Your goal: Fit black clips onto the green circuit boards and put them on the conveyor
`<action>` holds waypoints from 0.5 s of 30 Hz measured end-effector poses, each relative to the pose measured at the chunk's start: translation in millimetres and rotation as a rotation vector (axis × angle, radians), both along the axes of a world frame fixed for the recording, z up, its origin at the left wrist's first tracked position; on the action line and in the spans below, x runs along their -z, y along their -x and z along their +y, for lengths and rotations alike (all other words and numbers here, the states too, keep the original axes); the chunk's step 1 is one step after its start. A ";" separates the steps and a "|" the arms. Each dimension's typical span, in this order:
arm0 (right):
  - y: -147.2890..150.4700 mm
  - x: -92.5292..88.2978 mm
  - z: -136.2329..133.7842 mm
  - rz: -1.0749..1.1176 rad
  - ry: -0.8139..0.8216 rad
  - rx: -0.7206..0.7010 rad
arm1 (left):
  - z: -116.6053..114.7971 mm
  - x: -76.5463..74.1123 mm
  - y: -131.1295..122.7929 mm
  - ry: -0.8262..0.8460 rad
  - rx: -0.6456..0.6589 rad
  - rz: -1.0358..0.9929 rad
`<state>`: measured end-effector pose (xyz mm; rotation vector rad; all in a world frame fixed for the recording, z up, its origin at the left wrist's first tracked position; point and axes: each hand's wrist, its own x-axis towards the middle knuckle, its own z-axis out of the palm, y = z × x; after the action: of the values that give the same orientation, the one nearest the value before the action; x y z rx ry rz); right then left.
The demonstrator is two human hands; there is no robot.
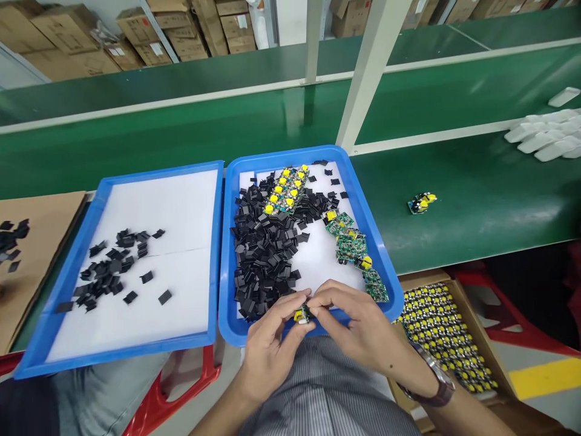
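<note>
Circuit board [304, 313] near tray rim [240, 335]

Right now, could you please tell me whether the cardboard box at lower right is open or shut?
Open: rows of yellow-topped boards show inside the cardboard box.

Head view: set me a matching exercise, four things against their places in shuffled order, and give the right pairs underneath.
Things
1. Watch
2. Circuit board being handled
3. Pile of white pieces
4. Biggest heap of black pieces

Places
A. In the right-hand blue tray
B. At the far right of the green table
C. Around the right wrist
D. Between the left hand and the right hand

Right pairs: 1-C, 2-D, 3-B, 4-A
</note>
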<state>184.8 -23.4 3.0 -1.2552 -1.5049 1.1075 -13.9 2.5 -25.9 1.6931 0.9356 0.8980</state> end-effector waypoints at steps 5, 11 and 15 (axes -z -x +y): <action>1.6 -1.7 4.4 -0.070 -0.046 -0.007 | 0.4 4.0 -0.4 -0.103 0.007 -0.012; -2.2 16.1 -6.3 0.064 0.036 0.030 | -2.2 -3.7 -4.2 -0.099 0.039 0.022; -2.7 30.0 -12.2 0.285 0.199 0.113 | -4.1 -6.4 -5.1 -0.066 0.025 0.023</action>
<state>187.5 -35.5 -27.1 -1.2388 -1.1202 1.3233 -8.8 -1.6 -19.5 1.7704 0.9069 0.9033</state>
